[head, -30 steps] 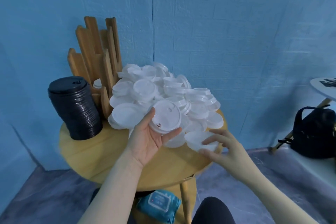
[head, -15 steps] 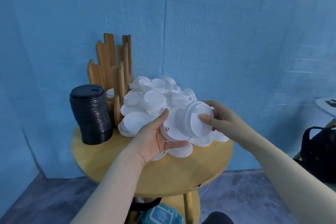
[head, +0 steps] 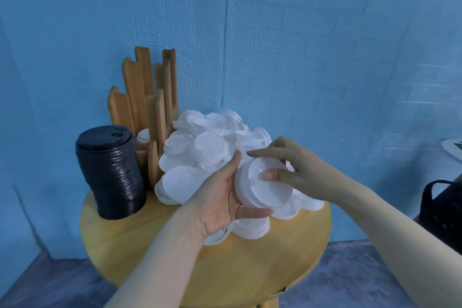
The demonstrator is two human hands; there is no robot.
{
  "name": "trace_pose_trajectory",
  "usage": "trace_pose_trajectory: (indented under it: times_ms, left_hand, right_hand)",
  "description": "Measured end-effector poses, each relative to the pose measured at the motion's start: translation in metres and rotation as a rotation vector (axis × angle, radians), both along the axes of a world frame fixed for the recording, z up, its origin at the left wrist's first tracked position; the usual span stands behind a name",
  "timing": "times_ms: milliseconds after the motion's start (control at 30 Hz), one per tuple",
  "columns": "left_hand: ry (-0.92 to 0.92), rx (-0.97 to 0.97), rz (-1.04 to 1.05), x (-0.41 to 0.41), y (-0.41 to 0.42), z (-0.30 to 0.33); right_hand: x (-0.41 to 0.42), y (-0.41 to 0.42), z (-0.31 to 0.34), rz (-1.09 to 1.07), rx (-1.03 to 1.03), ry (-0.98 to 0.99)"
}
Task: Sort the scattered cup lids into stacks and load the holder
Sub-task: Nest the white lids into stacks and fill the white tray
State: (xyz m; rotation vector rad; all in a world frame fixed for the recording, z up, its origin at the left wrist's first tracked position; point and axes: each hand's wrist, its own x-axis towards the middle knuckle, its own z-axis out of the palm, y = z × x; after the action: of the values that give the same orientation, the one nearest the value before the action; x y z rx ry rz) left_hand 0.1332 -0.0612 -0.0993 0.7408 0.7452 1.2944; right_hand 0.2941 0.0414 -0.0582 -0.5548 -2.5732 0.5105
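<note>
Left hand (head: 222, 197), palm up, cradles a short stack of white lids (head: 262, 184) between thumb and curled fingers. Right hand (head: 297, 170) pinches the top lid onto it, thumb pressing its face. Step in hand: building a stack. The loose lid pile (head: 207, 147) lies at 11 o'clock, with the wooden holder (head: 147, 97) beyond; the black lid stack (head: 110, 170) stands at 9 o'clock. The next move probably calls for seating the lid squarely.

White lids (head: 215, 155) heaped beside wooden holder (head: 150, 97); black stack (head: 111, 172) upright at left; few white lids (head: 262, 187) held tilted.
</note>
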Motion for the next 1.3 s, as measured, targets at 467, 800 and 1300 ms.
trace_pose_trajectory:
  times_ms: [467,800,1300]
  left_hand:
    - [0.082,0.074,-0.062,-0.03,0.016,0.013]
    - [0.05,0.05,-0.08,-0.048,0.044,-0.001]
    - [0.222,0.275,0.177,-0.04,0.048,-0.022]
  right_hand:
    - [-0.001,-0.001,-0.026,0.038,-0.191,0.175]
    - [-0.007,0.025,-0.039,0.05,-0.1,0.11]
    - [-0.019,0.032,-0.057,-0.035,-0.114,0.287]
